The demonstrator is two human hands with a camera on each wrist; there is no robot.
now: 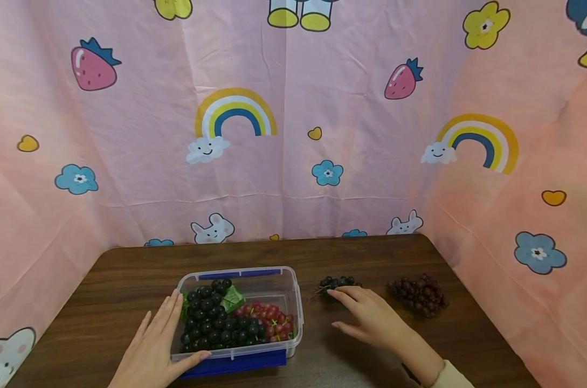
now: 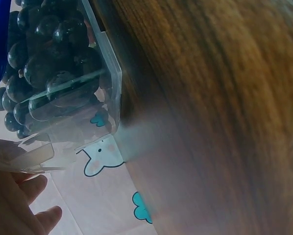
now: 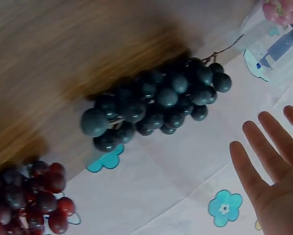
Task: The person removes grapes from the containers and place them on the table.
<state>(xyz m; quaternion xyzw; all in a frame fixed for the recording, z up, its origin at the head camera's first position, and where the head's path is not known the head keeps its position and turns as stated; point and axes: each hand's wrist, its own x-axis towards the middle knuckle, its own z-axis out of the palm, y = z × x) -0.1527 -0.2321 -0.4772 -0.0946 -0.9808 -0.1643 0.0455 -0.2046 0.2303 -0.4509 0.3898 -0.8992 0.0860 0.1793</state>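
Observation:
A clear plastic box (image 1: 298, 302) with blue latches holds a large bunch of black grapes (image 1: 211, 318), a bunch of red grapes (image 1: 274, 320) and a green leaf (image 1: 232, 299). My left hand (image 1: 152, 345) rests along the box's left side, its thumb over the front rim. To the right of the box lies a small bunch of dark grapes (image 3: 156, 100) with a thin brown stem. Above and just in front of it hovers my right hand (image 1: 371, 318), fingers extended and holding nothing; the right wrist view shows them apart from the grapes.
A bunch of dark red grapes (image 1: 419, 293) lies farther right on the brown wooden table (image 1: 361, 253). A pink patterned cloth (image 1: 293, 215) hangs behind the table and along both sides. The blue front latch (image 1: 240, 364) hangs down from the box.

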